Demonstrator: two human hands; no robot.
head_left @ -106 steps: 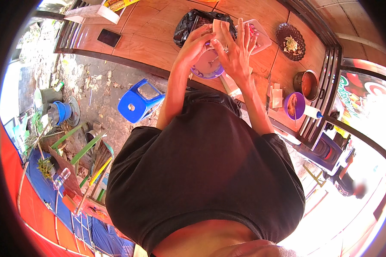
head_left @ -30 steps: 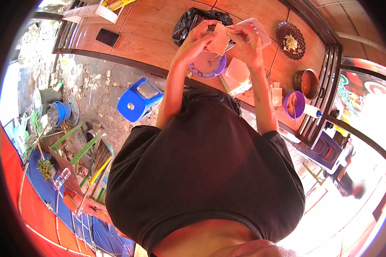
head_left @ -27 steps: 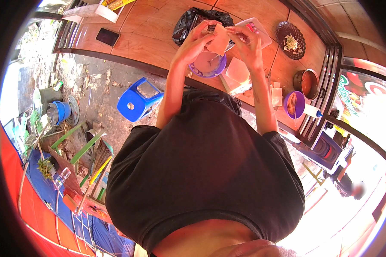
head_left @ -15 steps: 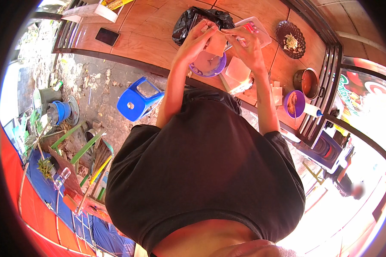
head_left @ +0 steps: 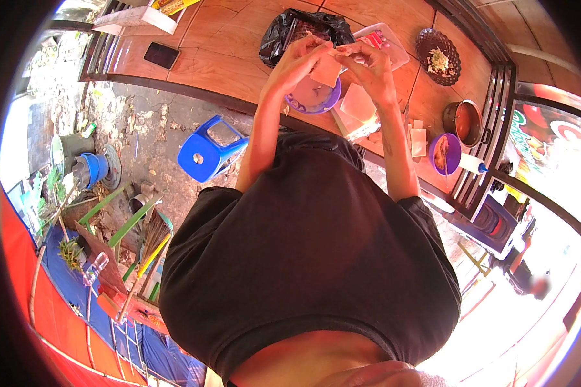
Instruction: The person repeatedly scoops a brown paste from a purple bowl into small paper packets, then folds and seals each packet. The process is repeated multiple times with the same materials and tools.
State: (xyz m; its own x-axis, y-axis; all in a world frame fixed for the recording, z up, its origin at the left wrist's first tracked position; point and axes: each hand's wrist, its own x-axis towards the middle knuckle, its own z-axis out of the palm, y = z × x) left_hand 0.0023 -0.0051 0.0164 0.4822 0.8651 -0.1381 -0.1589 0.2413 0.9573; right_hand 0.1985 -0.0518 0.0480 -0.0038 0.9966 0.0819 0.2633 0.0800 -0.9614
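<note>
Worked over the table [head_left: 226, 39] at twelve o'clock, with left hand [head_left: 295, 62] and right hand [head_left: 376, 73] nearly meeting. At one o'clock from the purple bowl [head_left: 333, 99], pinched the far edge of a pale sheet [head_left: 328, 69] in closed fingertips. Seemed mid-fold, next probably calling for gentle pressure.

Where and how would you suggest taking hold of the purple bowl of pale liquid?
Probably pinch the purple bowl at its near rim, from the wearer's side: that round edge shows uncovered, while the held pale sheet overlaps the far side in view.
</note>
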